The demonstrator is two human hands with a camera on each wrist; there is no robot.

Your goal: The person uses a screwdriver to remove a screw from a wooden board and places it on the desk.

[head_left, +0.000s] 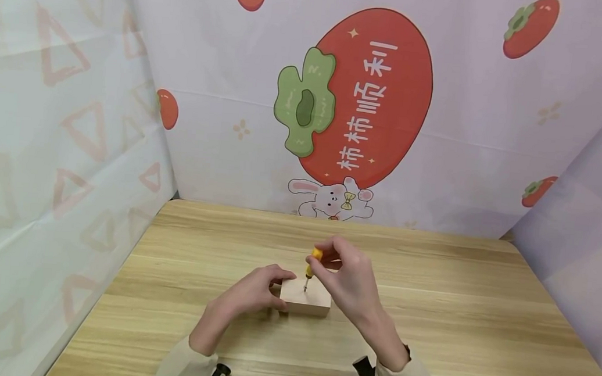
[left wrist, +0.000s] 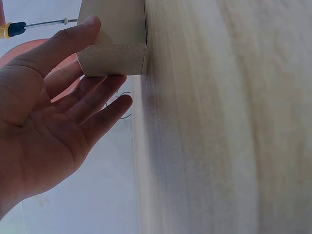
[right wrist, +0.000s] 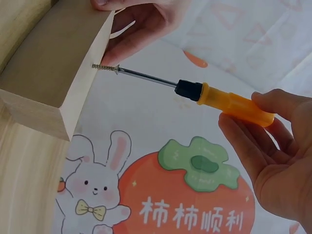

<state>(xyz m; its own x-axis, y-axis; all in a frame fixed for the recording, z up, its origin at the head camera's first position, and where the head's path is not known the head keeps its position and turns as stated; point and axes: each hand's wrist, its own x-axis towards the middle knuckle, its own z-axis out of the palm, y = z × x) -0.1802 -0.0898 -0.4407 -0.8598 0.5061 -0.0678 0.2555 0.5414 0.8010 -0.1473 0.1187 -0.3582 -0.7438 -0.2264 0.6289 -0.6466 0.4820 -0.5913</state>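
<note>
A pale wooden block (head_left: 305, 308) lies on the table, its left end held between the thumb and fingers of my left hand (head_left: 254, 291). My right hand (head_left: 349, 276) pinches the yellow handle of a screwdriver (right wrist: 229, 103) with thumb and fingertips. The screwdriver stands nearly upright over the block, tilted slightly in the head view. At its tip a screw (right wrist: 105, 67) stands in the block's top face, most of its thread showing in the right wrist view. The left wrist view shows my left thumb along one side of the block and fingertips along the other.
The wood-grain table (head_left: 428, 313) spreads around the block on both sides. Printed cloth walls border it: a back cloth (head_left: 220, 147) with a big persimmon and rabbit, and side cloths at left and right. Black wrist mounts (head_left: 367, 372) sit at my sleeves.
</note>
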